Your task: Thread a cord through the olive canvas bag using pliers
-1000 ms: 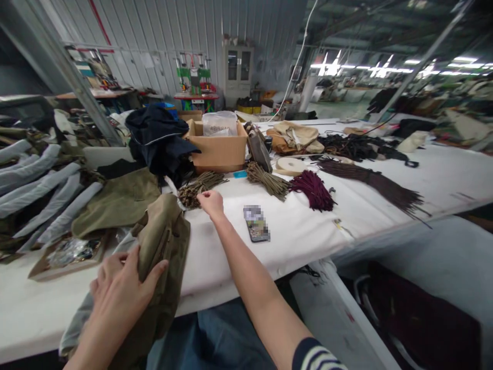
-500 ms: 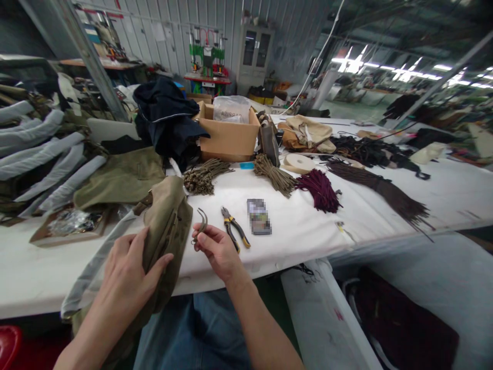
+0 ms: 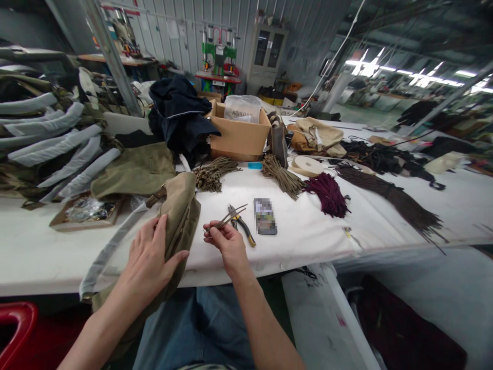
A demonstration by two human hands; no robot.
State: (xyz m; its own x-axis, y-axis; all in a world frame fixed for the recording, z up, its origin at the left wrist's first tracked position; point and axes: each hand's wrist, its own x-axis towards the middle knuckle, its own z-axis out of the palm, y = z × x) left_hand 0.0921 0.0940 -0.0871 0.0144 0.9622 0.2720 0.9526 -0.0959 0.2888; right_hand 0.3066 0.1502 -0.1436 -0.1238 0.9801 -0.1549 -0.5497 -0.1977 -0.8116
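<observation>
My left hand (image 3: 150, 257) lies across an olive canvas bag (image 3: 180, 198), gripping it with the fingers on one side and the thumb stretched over the other. The bag hangs partly over the table's front edge, above my lap. A strap wrapped in pale sheeting (image 3: 111, 241) runs beside it. Pinched in my right hand (image 3: 230, 249) is a thin brown cord puller (image 3: 233, 215), its two loose ends pointing right and a small metal bit near my fingertips. Yellow-and-black pliers (image 3: 246, 232) lie just behind that hand. To their right rests a phone (image 3: 265, 218), its screen blurred out.
Bundles of olive cords (image 3: 283, 177), burgundy cords (image 3: 327, 195) and dark brown cords (image 3: 389, 198) lie on the white table (image 3: 300, 241). A cardboard box (image 3: 239, 139) stands behind. Wrapped straps and a shallow box of small parts (image 3: 84, 218) are at left.
The cord puller has swung from upright and curled to pointing right, now crossing over the pliers. My view has shifted slightly left. The left hand keeps its place on the bag.
</observation>
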